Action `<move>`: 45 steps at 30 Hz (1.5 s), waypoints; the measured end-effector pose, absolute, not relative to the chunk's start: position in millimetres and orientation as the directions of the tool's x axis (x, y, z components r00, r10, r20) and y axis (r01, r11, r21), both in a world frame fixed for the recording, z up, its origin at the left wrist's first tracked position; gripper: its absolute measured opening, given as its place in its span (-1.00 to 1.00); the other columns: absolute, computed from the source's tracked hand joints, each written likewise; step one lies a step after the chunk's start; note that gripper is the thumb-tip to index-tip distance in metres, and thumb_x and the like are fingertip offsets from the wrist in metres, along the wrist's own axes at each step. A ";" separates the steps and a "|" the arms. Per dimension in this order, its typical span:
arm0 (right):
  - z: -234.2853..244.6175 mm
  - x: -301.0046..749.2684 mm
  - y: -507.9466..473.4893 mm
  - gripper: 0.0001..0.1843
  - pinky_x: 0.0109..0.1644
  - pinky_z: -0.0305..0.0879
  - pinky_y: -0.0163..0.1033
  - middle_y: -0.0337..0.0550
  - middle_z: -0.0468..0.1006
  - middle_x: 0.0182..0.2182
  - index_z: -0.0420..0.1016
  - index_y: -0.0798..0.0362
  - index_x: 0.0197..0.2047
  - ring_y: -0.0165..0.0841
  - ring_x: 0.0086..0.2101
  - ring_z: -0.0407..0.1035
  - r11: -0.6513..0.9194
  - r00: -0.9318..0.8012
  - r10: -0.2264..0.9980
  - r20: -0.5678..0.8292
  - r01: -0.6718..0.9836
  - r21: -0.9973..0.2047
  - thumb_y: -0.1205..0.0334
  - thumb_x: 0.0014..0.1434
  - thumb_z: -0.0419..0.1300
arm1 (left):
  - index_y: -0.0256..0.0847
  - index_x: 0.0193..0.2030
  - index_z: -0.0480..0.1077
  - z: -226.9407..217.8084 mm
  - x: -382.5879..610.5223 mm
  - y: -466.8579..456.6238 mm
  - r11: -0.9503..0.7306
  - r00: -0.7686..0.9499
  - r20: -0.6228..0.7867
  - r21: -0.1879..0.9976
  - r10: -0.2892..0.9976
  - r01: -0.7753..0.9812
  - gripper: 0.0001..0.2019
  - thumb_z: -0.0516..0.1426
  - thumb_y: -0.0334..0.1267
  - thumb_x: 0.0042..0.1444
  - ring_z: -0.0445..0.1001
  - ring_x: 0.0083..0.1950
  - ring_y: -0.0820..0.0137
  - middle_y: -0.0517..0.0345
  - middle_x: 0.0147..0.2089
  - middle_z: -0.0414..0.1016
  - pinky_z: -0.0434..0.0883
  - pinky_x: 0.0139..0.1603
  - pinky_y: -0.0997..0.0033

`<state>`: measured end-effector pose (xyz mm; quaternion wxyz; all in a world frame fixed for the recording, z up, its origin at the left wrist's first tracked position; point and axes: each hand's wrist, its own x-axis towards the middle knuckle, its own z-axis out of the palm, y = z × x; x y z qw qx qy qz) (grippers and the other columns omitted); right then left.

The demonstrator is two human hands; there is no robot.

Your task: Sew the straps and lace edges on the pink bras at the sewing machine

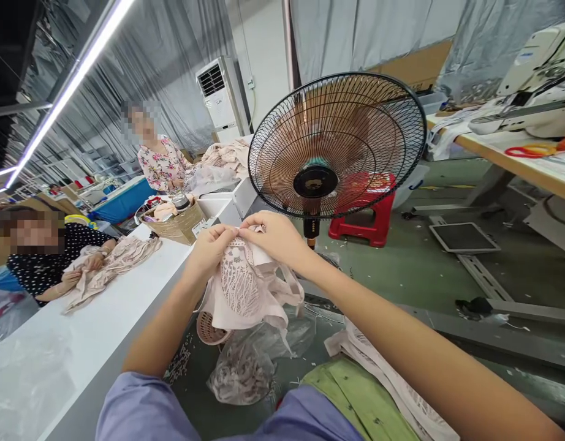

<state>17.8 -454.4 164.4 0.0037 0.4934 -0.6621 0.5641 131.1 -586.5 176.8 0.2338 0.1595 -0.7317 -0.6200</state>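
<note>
A pale pink lace bra (241, 278) hangs from both hands in front of me. My left hand (213, 245) pinches its upper edge with thumb and forefinger. Right beside it, my right hand (276, 236) grips the same edge, the fingertips of both hands nearly meeting. Below the grip the lace cup faces me, and loose straps and fabric dangle to the right. Another pale pink lace garment (393, 373) lies over my lap, partly covered by my right forearm.
A large standing fan (315, 182) is just ahead, with a red stool (365, 226) behind it. Left is a white table (140, 278), where a co-worker handles pink fabric (119, 263). On the floor sit a pink basket (209, 331) and a plastic bag (241, 373).
</note>
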 end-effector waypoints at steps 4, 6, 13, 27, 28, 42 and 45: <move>163.2 18.4 -453.4 -0.95 -0.14 0.21 -0.28 -0.17 0.61 -0.28 0.63 0.09 -0.27 -0.33 -0.23 0.43 -0.065 -0.525 -0.625 0.577 -0.702 -0.709 0.35 0.18 0.31 | -0.26 -0.37 0.54 180.7 131.8 -586.9 0.311 -0.852 0.195 0.950 -0.486 0.040 -0.73 0.30 -0.05 0.02 0.34 -0.49 0.50 0.23 -0.48 0.49 0.26 -0.45 0.54; 162.4 19.0 -452.2 -0.95 -0.13 0.21 -0.27 -0.16 0.62 -0.26 0.63 0.09 -0.27 -0.32 -0.21 0.44 -0.057 -0.537 -0.628 0.564 -0.691 -0.721 0.32 0.19 0.31 | -0.26 -0.38 0.53 183.6 132.1 -586.3 0.385 -0.848 0.232 0.922 -0.476 0.035 -0.73 0.28 -0.05 0.05 0.33 -0.48 0.51 0.23 -0.48 0.48 0.24 -0.45 0.55; 149.7 20.6 -452.4 -0.92 -0.12 0.24 -0.26 -0.16 0.65 -0.24 0.65 0.07 -0.25 -0.28 -0.20 0.48 -0.060 -0.516 -0.739 0.433 -0.589 -0.806 0.29 0.16 0.33 | -0.26 -0.38 0.49 194.9 136.8 -586.7 0.417 -0.854 0.262 0.907 -0.449 0.059 -0.72 0.26 -0.05 0.10 0.35 -0.49 0.48 0.22 -0.49 0.46 0.26 -0.46 0.52; 82.5 43.3 -448.9 -0.93 -0.25 0.15 -0.33 -0.20 0.56 -0.34 0.67 0.05 -0.29 -0.37 -0.32 0.39 -0.206 -0.060 -0.943 0.326 -0.666 -0.717 0.29 0.17 0.32 | -0.23 -0.41 0.49 243.9 165.5 -583.7 0.637 -0.819 0.451 0.758 -0.356 0.141 -0.75 0.27 -0.08 0.13 0.28 -0.48 0.49 0.21 -0.48 0.43 0.19 -0.46 0.50; 76.0 42.0 -446.3 -0.93 -0.25 0.14 -0.32 -0.20 0.57 -0.33 0.68 0.03 -0.30 -0.36 -0.31 0.40 -0.179 -0.056 -0.956 0.287 -0.662 -0.728 0.29 0.15 0.33 | -0.23 -0.40 0.49 243.5 166.9 -584.7 0.626 -0.812 0.451 0.767 -0.370 0.140 -0.74 0.26 -0.07 0.13 0.27 -0.50 0.49 0.21 -0.49 0.42 0.18 -0.47 0.50; -6.2 -3.6 -380.4 -0.57 -0.40 0.17 -0.28 -0.15 0.51 -0.53 0.60 0.14 -0.41 -0.33 -0.48 0.32 0.283 -0.539 -0.842 -0.022 -0.407 -0.869 -0.05 0.12 0.10 | -0.25 -0.39 0.49 221.8 167.6 -598.2 0.503 -0.838 0.350 0.857 -0.418 0.107 -0.69 0.28 0.00 0.08 0.27 -0.54 0.50 0.23 -0.53 0.39 0.14 -0.53 0.53; -8.3 -7.5 -378.3 -0.57 -0.38 0.19 -0.27 -0.14 0.52 -0.52 0.60 0.15 -0.41 -0.31 -0.47 0.33 0.289 -0.599 -0.801 -0.014 -0.364 -0.885 -0.07 0.05 0.14 | -0.24 -0.39 0.48 224.2 168.6 -595.4 0.513 -0.848 0.357 0.850 -0.392 0.121 -0.69 0.27 0.00 0.09 0.28 -0.54 0.49 0.23 -0.53 0.38 0.16 -0.52 0.52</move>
